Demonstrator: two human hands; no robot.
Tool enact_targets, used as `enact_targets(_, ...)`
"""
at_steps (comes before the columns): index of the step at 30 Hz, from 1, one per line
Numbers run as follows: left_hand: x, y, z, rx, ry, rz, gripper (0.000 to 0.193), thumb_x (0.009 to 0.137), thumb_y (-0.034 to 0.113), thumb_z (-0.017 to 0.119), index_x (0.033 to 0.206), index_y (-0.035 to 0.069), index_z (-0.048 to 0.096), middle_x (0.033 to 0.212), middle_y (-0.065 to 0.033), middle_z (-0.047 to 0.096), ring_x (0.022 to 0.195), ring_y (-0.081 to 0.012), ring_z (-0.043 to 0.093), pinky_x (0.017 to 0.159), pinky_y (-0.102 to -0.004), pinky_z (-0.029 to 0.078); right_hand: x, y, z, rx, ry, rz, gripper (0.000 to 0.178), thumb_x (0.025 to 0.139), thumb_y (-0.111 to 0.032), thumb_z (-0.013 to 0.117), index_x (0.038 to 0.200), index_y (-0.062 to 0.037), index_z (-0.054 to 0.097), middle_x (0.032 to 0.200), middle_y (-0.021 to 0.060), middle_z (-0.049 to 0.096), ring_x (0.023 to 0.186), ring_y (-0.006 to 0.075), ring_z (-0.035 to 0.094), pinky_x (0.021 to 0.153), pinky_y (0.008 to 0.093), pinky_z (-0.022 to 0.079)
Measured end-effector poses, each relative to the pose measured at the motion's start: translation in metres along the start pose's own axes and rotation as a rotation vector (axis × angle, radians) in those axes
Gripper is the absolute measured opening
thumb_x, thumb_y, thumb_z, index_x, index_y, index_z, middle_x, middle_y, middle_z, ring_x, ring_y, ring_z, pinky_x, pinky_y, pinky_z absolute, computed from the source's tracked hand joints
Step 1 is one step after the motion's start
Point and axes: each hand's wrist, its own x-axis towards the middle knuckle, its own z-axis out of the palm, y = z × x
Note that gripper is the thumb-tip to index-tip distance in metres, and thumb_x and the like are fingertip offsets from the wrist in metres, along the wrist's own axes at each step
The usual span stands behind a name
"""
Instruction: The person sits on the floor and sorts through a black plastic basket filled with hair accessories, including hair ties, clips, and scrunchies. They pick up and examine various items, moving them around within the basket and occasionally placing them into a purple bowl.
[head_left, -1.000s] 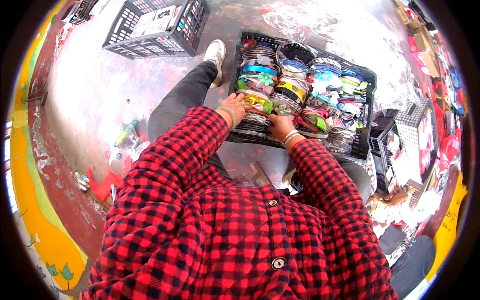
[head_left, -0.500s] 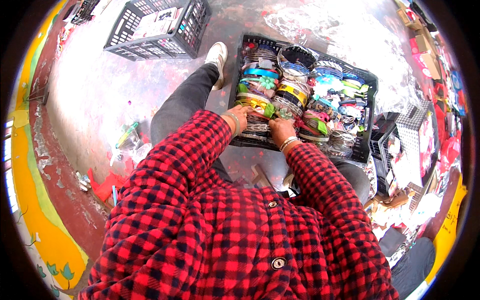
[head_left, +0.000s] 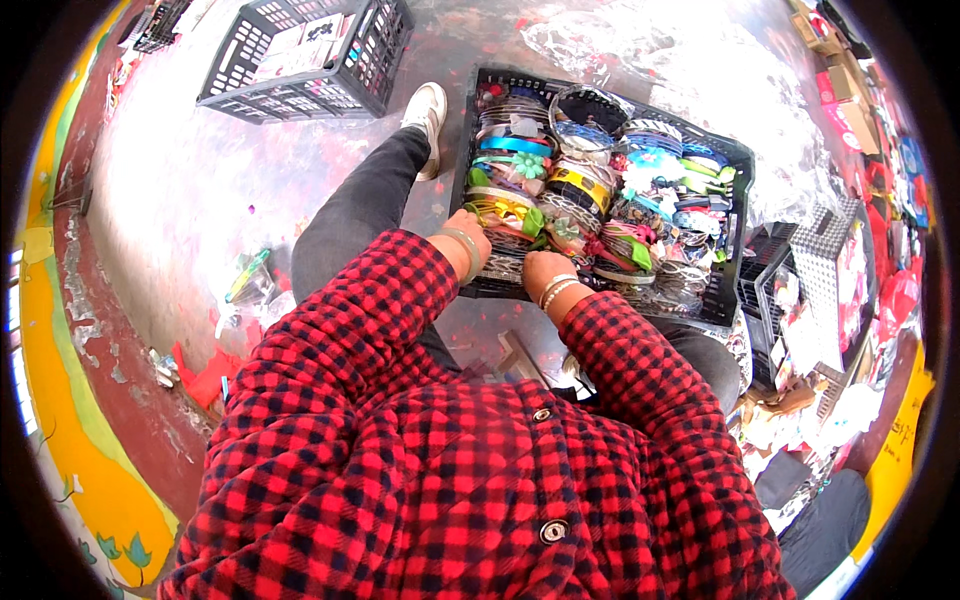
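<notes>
A black plastic crate holds packed rows of headbands in many colours, some with bows and flowers. At its near left corner my left hand has its fingers curled over the end of a stack with a yellow ribbon headband and a green bow. My right hand is closed at the crate's near side, beside patterned headbands of the same stack. Its fingertips are hidden, so what it holds cannot be made out. Bracelets circle both wrists.
A second dark crate with flat printed packs stands far left on the floor. Another black crate is close on the right, with heaped goods and cartons beyond. A clear plastic bag and red cloth lie to the left.
My right hand has drawn back left and nearer, off the flowered headbands to the crate's near side. My left hand has shifted slightly left and down. The view has moved a little.
</notes>
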Motion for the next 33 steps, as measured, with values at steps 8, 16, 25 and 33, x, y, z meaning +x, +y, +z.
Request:
enact_targets(8,-0.001,0.024,0.006,0.031,-0.102,0.088,0.029,0.072,0.020,0.059,0.099,0.012,0.066,0.105,-0.0067,0.061,0.108,-0.0219,0.045,0.088,-0.0335,0.029,-0.003,-0.001,0.019,0.051,0.023,-0.038,0.015,0.076,-0.007,0.049,0.081,0.0012,0.061,0.084,0.0234,0.062,0.081,0.0333,0.062,0.071,0.0393,0.050)
enact_targets(16,0.011,0.012,0.008,0.040,-0.053,0.019,0.027,0.075,0.019,0.056,0.099,0.013,0.066,0.108,-0.0034,0.060,0.110,-0.0204,0.043,0.091,-0.0344,0.027,0.026,0.018,0.034,0.054,0.062,-0.079,0.018,0.079,-0.006,0.045,0.088,0.0018,0.058,0.089,0.0229,0.061,0.086,0.0346,0.060,0.075,0.0407,0.048)
enact_targets(25,0.030,0.003,0.024,0.023,-0.049,0.055,0.027,0.076,0.019,0.055,0.099,0.012,0.066,0.108,-0.0045,0.060,0.112,-0.0210,0.044,0.096,-0.0388,0.025,0.029,0.021,0.034,0.054,0.072,-0.092,0.018,0.078,-0.008,0.047,0.087,0.0018,0.060,0.090,0.0223,0.061,0.087,0.0329,0.060,0.075,0.0406,0.049)
enact_targets(33,0.034,0.002,0.022,0.026,-0.047,0.035,0.028,0.077,0.019,0.053,0.101,0.011,0.065,0.109,-0.0057,0.060,0.113,-0.0198,0.043,0.095,-0.0393,0.025,0.018,0.002,0.013,0.068,0.111,-0.032,0.030,0.077,-0.032,0.058,0.082,-0.0030,0.064,0.082,0.0177,0.063,0.080,0.0316,0.061,0.071,0.0398,0.049)
